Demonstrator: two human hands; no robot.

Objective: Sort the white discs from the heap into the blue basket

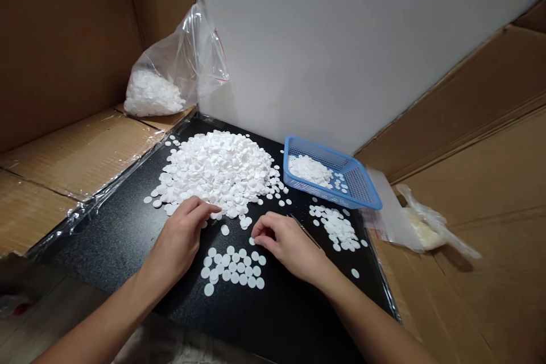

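A large heap of small white discs (pixel 222 165) lies on the black tabletop (pixel 123 239). At its front edge is my left hand (pixel 187 227), index finger stretched toward the heap; its other fingers are partly hidden and nothing shows in it. My right hand (pixel 281 236) pinches with thumb and index finger at a single white disc (pixel 252 241), just off the table or touching it; I cannot tell which. Between and below my hands, several discs (pixel 234 267) lie spread flat in rough rows, some overlapping. A loose disc (pixel 224 230) sits between the heap and the rows.
A blue perforated basket (pixel 358 202) holding more discs stands at the back right. A smaller disc pile (pixel 336 227) and a thin dark tool (pixel 305 230) lie right of my right hand. Plastic bags (pixel 156 94) rest at the back left and right (pixel 426 233). Cardboard and a white wall enclose the table.
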